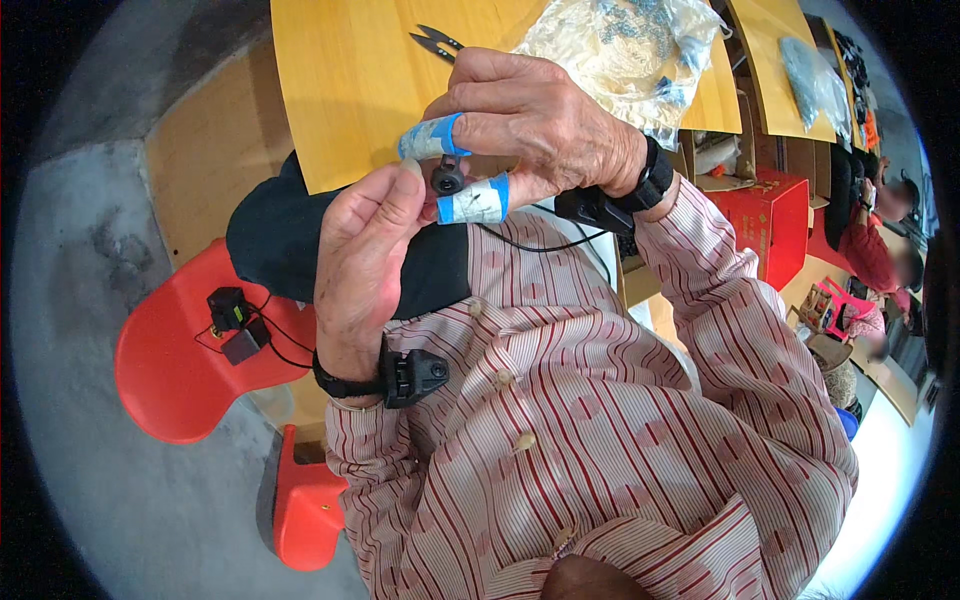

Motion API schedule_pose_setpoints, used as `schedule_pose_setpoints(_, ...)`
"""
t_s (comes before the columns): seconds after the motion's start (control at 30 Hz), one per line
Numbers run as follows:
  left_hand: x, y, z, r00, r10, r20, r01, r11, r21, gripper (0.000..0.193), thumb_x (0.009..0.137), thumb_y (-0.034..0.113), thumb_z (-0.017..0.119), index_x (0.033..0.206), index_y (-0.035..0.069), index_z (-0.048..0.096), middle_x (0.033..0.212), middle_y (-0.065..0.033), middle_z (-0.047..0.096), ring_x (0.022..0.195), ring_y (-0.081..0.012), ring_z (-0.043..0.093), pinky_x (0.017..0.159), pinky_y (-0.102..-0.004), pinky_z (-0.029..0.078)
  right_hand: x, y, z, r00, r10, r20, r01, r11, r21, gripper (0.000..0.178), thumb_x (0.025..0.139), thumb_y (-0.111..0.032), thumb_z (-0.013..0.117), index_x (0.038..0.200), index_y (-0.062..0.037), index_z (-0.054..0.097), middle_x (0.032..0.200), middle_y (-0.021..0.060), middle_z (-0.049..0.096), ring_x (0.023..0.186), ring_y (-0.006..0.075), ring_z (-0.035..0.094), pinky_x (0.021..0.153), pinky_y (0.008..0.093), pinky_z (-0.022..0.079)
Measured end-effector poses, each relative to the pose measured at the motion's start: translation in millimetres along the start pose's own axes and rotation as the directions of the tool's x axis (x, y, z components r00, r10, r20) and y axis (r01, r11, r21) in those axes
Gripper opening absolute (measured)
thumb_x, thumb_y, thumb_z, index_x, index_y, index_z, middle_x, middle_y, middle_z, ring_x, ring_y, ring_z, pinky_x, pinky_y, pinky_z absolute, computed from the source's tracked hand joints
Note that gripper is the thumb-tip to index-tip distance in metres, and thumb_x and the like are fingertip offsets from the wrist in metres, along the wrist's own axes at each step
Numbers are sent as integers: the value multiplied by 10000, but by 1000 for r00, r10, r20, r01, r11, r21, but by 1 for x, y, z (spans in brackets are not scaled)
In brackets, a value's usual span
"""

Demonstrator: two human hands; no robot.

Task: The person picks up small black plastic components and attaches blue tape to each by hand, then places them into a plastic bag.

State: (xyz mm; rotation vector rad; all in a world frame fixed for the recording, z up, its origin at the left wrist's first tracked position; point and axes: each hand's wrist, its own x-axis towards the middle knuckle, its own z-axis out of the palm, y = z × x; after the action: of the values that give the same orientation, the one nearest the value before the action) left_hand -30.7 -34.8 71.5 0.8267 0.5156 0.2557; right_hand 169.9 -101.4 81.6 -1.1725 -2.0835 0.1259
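Both my hands meet above my lap at the table's near edge. My right hand [545, 130] is closed, with a small dark round piece [447, 178] between its thumb and forefinger. Blue-edged tape [474, 201] wraps the thumb, and more is on the forefinger. Against that piece, my left hand [370, 235] pinches with thumb and finger; whatever sits in the pinch is too small to make out. Black thread snips [437, 43] lie on the yellow wooden table [350, 90] beyond my hands. A clear plastic bag [610, 60] with small blue bits rests farther right.
At left stands a red chair [180, 350] with small black boxes and cables [240, 325] on it. A second red chair [305, 510] is behind it. A red carton [770, 225] stands at right. Farther right are another table [785, 70] and people.
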Motion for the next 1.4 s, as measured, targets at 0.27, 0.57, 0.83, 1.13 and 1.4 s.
schedule_pose_setpoints(0.27,-1,0,-8,999,1,36,0,999,-37,336,938,229,499,1091,-69,532,1047,-121,586,998,-200,561,924,-372,421,1,1,1,1000,-7,-31,8,1000,19,351,688,-359,705,857,-62,625,777,42,587,730,233,515,589,332,473)
schedule_pose_setpoints(0.57,-3,4,-3,1000,8,9,-8,999,54,302,890,140,570,1101,-70,522,1072,-97,575,987,-200,569,939,-375,416,2,0,-2,1000,-2,-9,2,1000,-25,345,697,-368,693,827,-62,602,767,45,574,745,233,514,594,333,475)
schedule_pose_setpoints(0.83,-3,5,-3,999,-9,51,11,999,-35,325,888,122,567,1150,-60,507,1119,-115,568,1060,-213,543,956,-414,411,1,3,-3,999,-43,17,44,998,-47,323,705,-375,681,822,-84,602,773,42,573,741,226,520,598,332,476)
schedule_pose_setpoints(1.13,-3,2,-10,998,10,60,-11,1000,8,355,877,118,582,1168,-69,502,1136,-139,569,1070,-226,546,981,-395,393,1,0,-5,997,-55,47,56,998,-27,420,644,-277,746,973,-35,647,870,97,615,714,255,550,613,340,478)
schedule_pose_setpoints(1.4,-2,7,0,998,57,-20,-55,994,93,285,824,45,641,1084,-49,574,1006,-66,607,927,-118,559,864,-267,429,3,2,-4,996,-43,72,46,998,-40,316,706,-336,670,883,-82,610,786,55,576,754,236,531,612,338,476)
